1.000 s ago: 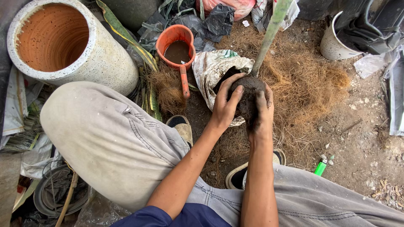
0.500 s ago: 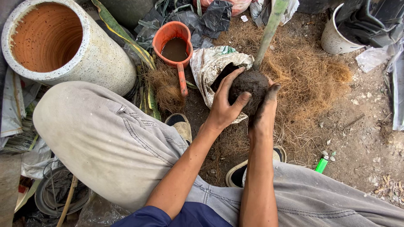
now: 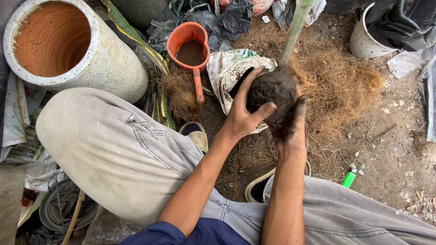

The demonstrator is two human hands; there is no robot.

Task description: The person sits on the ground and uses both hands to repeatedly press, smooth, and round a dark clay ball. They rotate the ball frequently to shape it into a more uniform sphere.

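A dark, wet ball of soil (image 3: 271, 90) around the root of a plant is held up between both hands. Its green stem (image 3: 294, 29) rises toward the top of the view. My left hand (image 3: 243, 113) cups the ball from the left, thumb pressed across its front. My right hand (image 3: 293, 122), smeared with mud, supports it from below and the right. Beneath lies a white sack (image 3: 227, 72) and a spread of brown coconut fibre (image 3: 340, 86).
An orange scoop (image 3: 190, 45) with muddy water stands behind the sack. A large speckled white pot (image 3: 109, 68) lies at the upper left. A white bucket (image 3: 365, 41) is at the upper right, a green lighter (image 3: 349, 178) on the dirt. My knees frame the foreground.
The soil ball has been turned and lifted slightly between my hands. My left thumb now lies across its front, and my right hand has slid lower under it.
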